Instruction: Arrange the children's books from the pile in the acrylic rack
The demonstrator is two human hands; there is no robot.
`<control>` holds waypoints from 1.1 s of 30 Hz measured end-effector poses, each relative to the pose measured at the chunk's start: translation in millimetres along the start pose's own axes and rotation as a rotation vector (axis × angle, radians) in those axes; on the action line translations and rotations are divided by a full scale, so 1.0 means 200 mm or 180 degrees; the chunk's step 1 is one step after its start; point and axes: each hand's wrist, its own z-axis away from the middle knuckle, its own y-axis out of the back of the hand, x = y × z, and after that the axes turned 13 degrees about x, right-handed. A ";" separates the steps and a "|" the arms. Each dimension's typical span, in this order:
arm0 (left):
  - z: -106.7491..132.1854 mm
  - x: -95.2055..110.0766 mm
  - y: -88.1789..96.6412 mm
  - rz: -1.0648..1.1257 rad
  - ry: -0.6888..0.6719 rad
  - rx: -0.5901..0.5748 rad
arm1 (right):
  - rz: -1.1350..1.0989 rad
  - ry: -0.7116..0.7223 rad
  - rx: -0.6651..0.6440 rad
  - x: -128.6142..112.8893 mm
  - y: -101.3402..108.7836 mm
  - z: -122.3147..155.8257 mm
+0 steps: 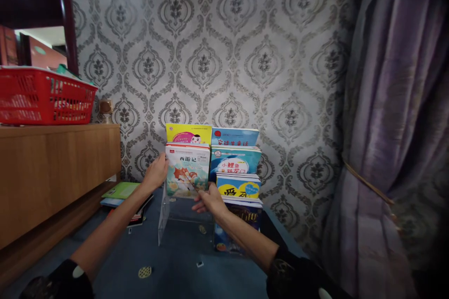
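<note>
A small stack of picture books (187, 173) with a pale illustrated front cover stands upright on a clear tiered display rack (162, 217). My left hand (157, 171) is closed on the stack's left edge, its fingers partly hidden behind it. At the lower right corner is my right hand (210, 200), fingers stretched out and apart across the bottom edge. Behind the stack rises a yellow book (189, 133). To the right, more books stand in tiers: a light blue book (235, 136), a teal book (235, 159), a yellow-and-blue book (238, 188) and a dark blue book (242, 229), partly covered by my right forearm.
Several books (121, 190) lie flat left of the rack, on the blue cloth surface (175, 271). A wooden cabinet (59, 168) bearing a red plastic basket (70, 100) stands at the left. A purple curtain (379, 126) hangs at the right, and patterned wallpaper lies behind.
</note>
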 end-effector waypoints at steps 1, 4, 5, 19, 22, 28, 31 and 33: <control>0.00 0.00 0.00 -0.0006 -0.0007 -0.0010 | 0.0035 -0.0012 0.0015 0.00 0.00 0.00; -0.01 -0.01 0.00 -0.0014 -0.0018 -0.0037 | 0.0140 -0.0050 -0.0013 0.00 0.00 -0.01; -0.02 -0.01 0.00 -0.0019 -0.0016 -0.0045 | 0.0164 -0.0059 -0.0023 0.00 0.00 -0.01; -0.04 -0.02 0.00 -0.0028 -0.0014 -0.0092 | 0.0206 -0.0121 -0.0094 -0.05 0.01 0.02; -0.04 -0.03 0.00 -0.0013 -0.0010 -0.0131 | 0.0182 -0.0164 -0.0146 -0.05 0.01 0.03; -0.05 -0.05 0.02 0.0074 -0.0029 -0.0174 | 0.0170 -0.0178 -0.0241 -0.05 0.03 0.07; -0.04 -0.05 0.03 0.0113 -0.0052 -0.0142 | 0.0286 -0.0113 -0.0395 -0.04 0.04 0.13; -0.03 -0.05 0.03 0.0154 -0.0070 -0.0113 | 0.0374 -0.0051 -0.0578 -0.01 0.05 0.19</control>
